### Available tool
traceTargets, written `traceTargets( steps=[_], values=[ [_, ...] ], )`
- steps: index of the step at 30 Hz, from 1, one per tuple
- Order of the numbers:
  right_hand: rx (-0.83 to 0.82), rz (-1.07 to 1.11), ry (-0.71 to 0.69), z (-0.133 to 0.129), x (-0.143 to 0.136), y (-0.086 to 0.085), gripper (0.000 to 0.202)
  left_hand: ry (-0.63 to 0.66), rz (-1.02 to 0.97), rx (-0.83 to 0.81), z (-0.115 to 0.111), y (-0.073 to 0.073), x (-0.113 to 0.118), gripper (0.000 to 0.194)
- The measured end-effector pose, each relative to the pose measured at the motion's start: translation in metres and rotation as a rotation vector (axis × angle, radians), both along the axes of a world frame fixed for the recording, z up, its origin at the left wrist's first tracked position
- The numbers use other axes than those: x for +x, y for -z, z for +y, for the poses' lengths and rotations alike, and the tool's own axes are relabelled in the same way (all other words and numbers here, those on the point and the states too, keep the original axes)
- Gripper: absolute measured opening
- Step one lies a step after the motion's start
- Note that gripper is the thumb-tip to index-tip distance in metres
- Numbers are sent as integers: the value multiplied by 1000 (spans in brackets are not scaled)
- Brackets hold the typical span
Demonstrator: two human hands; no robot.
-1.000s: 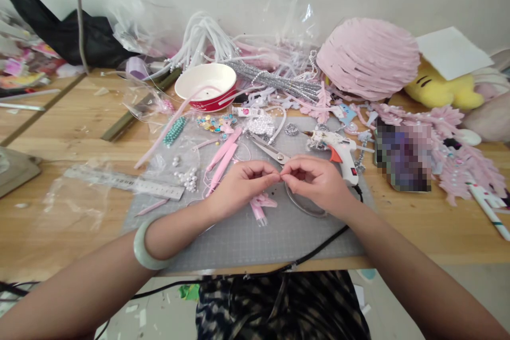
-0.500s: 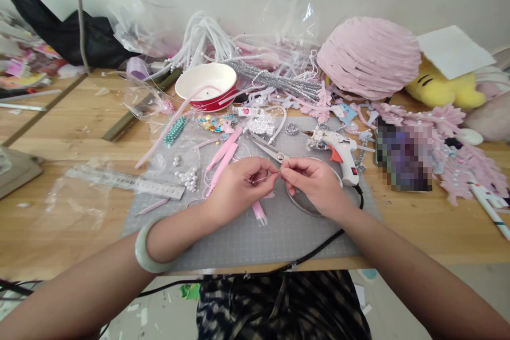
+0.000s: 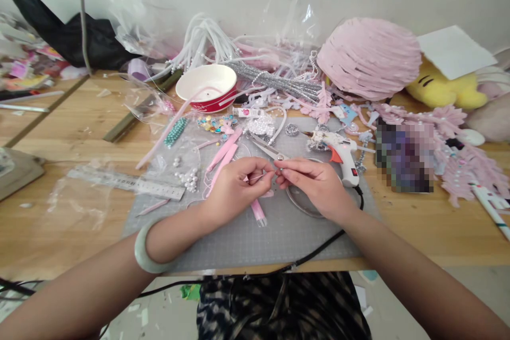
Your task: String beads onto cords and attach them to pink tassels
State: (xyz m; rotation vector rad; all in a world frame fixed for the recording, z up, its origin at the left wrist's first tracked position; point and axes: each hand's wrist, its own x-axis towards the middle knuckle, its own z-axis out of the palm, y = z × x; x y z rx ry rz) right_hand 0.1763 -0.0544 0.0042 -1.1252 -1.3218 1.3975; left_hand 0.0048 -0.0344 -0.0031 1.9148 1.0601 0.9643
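Observation:
My left hand (image 3: 243, 183) is closed in a pinch on a thin pale pink cord (image 3: 258, 177), most of which is hidden behind the fingers. Fingertip to fingertip with it, my right hand (image 3: 314, 183) pinches a tiny shiny piece, too small to name. Just beyond both hands lie metal scissors (image 3: 266, 147), blades pointing away to the left, with the handles partly under my right hand. Pink strips (image 3: 223, 162) lie behind my left hand, and a short pink piece (image 3: 258, 212) lies below it.
A grey cutting mat (image 3: 223, 247) is under my hands. A glue gun (image 3: 340, 151) stands to the right, its black cable (image 3: 319, 248) crossing the front. White beads (image 3: 261, 125), a red-and-white bowl (image 3: 211, 87) and a ruler (image 3: 127, 181) lie around the mat.
The fingertips have shifted slightly left and drawn a little apart, and a tiny shiny piece now shows at my right fingertips. The surrounding things stay in place.

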Motion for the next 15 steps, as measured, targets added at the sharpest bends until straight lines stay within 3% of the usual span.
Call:
traceTargets(
  steps=[5, 15],
  values=[
    [-26, 43, -6, -2, 0, 2, 16, -7, 33, 2, 0, -1, -1, 12],
    [-101, -62, -44, -1, -1, -1, 8, 79, 111, 192, 1, 0, -3, 10]
  ],
)
